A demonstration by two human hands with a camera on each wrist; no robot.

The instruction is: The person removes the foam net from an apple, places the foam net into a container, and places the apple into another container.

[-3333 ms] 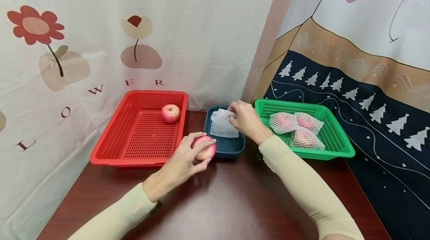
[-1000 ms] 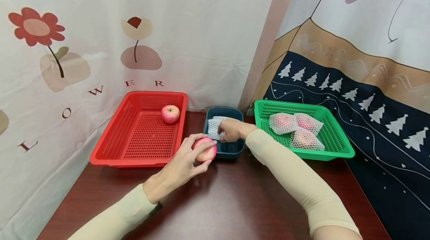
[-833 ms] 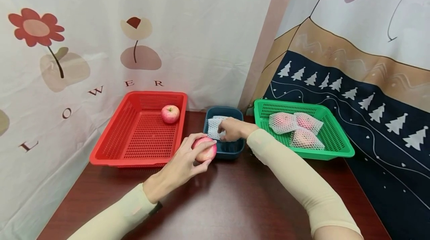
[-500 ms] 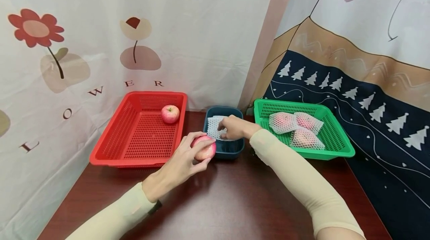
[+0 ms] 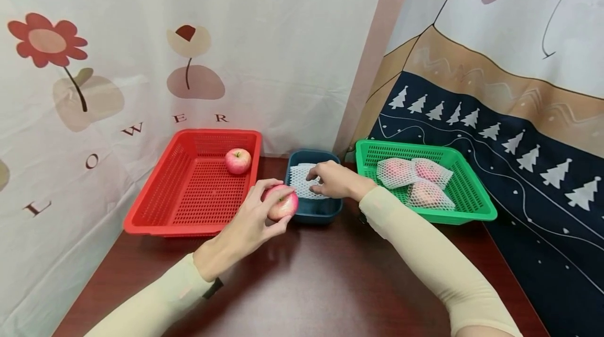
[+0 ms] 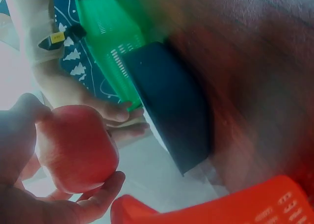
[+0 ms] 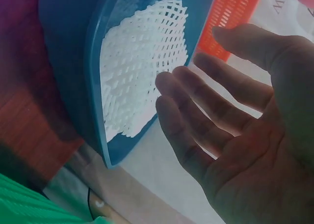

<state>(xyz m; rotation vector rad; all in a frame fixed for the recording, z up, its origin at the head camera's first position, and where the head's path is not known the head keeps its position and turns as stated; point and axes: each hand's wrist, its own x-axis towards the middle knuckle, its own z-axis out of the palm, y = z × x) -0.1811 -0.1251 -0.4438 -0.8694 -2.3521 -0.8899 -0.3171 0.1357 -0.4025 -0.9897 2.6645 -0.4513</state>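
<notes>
A red-and-yellow apple (image 5: 284,206) is gripped by my left hand (image 5: 247,224), fingers over its top and thumb at its lower side. It is held in front of the dark blue tub (image 5: 323,218), near its front left corner. White foam fruit nets (image 7: 142,69) lie in that tub. Over them reaches my right hand (image 5: 332,178), its fingers spread and gently bent with nothing between them; in the right wrist view the fingertips (image 7: 165,81) are right by the netting. The left wrist view shows the apple (image 6: 78,148) close up, bare of any net.
On the left stands a red basket (image 5: 189,227) with one bare apple (image 5: 238,161). A green basket (image 5: 472,195) on the right holds three netted apples (image 5: 427,194). All stand on a dark reddish wooden table (image 5: 311,284), with printed curtains (image 5: 292,54) behind.
My right hand has come down from the tub's back, and the raised foam net now lies lower. Its fingers have just spread. The left hand has shifted slightly left with the apple.
</notes>
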